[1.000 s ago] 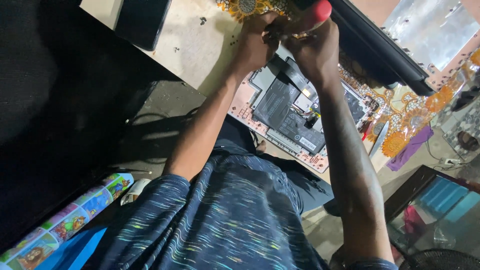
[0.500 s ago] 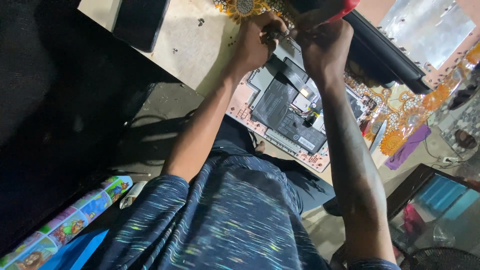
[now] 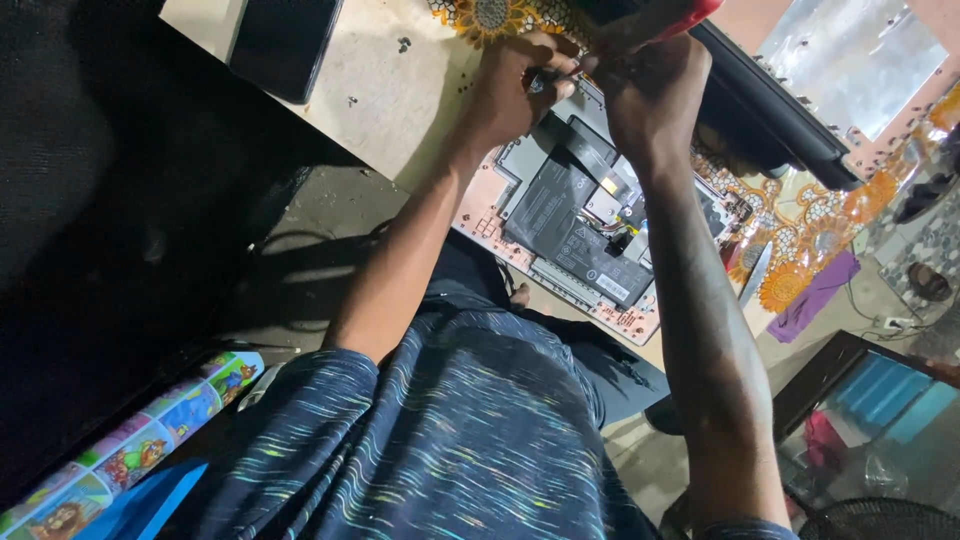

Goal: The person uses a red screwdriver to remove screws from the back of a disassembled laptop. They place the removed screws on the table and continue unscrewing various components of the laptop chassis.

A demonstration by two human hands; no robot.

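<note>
Overhead, from the head view, I see my left hand [image 3: 515, 95] pinching a small dark tool [image 3: 548, 78] just above the opened laptop [image 3: 575, 225]. My right hand [image 3: 650, 95] wraps shut around a red-handled screwdriver [image 3: 672, 12]; its handle points away from the laptop, long axis slanting across the surface [image 3: 390, 90].

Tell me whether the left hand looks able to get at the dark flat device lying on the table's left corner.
Probably yes. The left hand is up at the opened laptop pinching a small dark part, and the bare tabletop between it and the dark flat device looks free of obstacles, though the fingers are occupied.
</note>
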